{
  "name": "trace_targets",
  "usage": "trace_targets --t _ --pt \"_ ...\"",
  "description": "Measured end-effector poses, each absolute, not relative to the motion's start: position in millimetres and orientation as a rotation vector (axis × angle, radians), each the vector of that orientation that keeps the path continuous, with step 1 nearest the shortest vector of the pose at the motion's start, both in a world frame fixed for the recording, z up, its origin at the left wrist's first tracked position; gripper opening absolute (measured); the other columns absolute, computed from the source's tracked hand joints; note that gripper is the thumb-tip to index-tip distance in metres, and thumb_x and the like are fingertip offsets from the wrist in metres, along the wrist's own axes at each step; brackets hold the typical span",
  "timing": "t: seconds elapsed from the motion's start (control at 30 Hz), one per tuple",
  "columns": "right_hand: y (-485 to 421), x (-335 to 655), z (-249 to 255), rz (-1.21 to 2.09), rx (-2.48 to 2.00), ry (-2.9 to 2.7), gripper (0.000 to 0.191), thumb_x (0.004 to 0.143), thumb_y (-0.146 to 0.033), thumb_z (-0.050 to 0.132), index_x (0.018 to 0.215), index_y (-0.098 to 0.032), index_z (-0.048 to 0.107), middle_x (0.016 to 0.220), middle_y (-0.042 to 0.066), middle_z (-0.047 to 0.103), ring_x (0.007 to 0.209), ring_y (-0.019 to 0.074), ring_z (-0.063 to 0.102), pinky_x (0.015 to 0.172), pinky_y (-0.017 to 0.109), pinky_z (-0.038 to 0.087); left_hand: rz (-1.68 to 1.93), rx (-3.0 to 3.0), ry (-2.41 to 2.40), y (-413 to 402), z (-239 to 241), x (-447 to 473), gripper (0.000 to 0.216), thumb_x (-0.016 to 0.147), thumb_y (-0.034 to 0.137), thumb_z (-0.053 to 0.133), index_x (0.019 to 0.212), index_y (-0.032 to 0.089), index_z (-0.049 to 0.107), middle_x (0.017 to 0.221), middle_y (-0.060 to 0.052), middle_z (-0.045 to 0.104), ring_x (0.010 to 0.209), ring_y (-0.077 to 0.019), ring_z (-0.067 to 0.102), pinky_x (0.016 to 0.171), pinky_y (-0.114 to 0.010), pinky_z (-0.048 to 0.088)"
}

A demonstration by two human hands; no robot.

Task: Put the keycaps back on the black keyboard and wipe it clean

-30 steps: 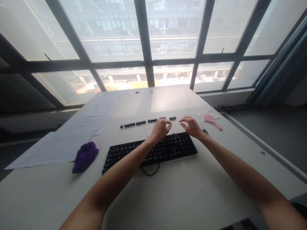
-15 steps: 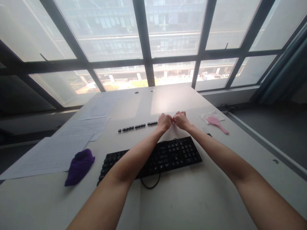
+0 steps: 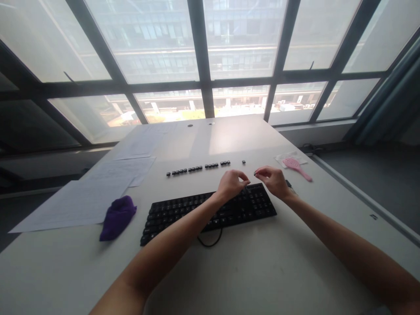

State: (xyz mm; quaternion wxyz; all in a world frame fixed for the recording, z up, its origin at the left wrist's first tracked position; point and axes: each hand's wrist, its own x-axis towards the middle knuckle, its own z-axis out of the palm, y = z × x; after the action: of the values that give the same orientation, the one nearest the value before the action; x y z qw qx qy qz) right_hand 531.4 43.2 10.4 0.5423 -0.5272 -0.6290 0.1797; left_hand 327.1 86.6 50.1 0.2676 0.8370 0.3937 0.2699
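A black keyboard (image 3: 183,209) lies on the white desk, partly covered by my left forearm. Beyond it, small black keycaps (image 3: 195,169) stand in a row of short groups, with a single keycap (image 3: 243,162) apart at the right end. My left hand (image 3: 232,183) hovers over the keyboard's upper right part, thumb and fingers pinched together; what they hold, if anything, is too small to make out. Just right of it, my right hand (image 3: 273,179) pinches a small dark piece that looks like a keycap (image 3: 255,174) at its fingertips.
A purple cloth pouch (image 3: 118,218) lies left of the keyboard, near sheets of paper (image 3: 82,203). On the right are a pink hairbrush (image 3: 297,168) on clear plastic and a small dark-ended object (image 3: 288,184) partly behind my right wrist. Windows rise beyond the desk's far edge.
Both hands have drawn back from the keycap row to the keyboard's upper right edge and moved slightly apart. More keycaps now show at the row's right end, formerly hidden by my hands.
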Motion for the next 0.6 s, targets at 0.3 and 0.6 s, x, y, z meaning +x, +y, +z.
trace_targets --t 0.3,0.6 --pt "0 538 -7 0.668 -1.293 -1.465 0.009 0.078 -0.029 0.075 0.082 -0.021 0.077 0.088 0.004 0.078 0.085 0.0233 0.074 0.082 0.035 0.059 0.762 2.170 1.012 58 29 341 0.010 0.081 0.024 0.073 0.085 0.020 0.082 0.082 -0.005 0.079 0.077 -0.0191 0.072 0.079 -0.029 0.052" --pt "-4 535 5 0.453 -1.299 -1.681 0.011 0.082 -0.016 0.067 0.080 -0.022 0.076 0.089 0.004 0.077 0.086 0.0220 0.072 0.084 0.035 0.056 0.862 2.327 0.914 56 19 339 0.009 0.082 0.019 0.073 0.080 0.022 0.081 0.088 -0.002 0.079 0.084 -0.0194 0.069 0.093 -0.034 0.048"
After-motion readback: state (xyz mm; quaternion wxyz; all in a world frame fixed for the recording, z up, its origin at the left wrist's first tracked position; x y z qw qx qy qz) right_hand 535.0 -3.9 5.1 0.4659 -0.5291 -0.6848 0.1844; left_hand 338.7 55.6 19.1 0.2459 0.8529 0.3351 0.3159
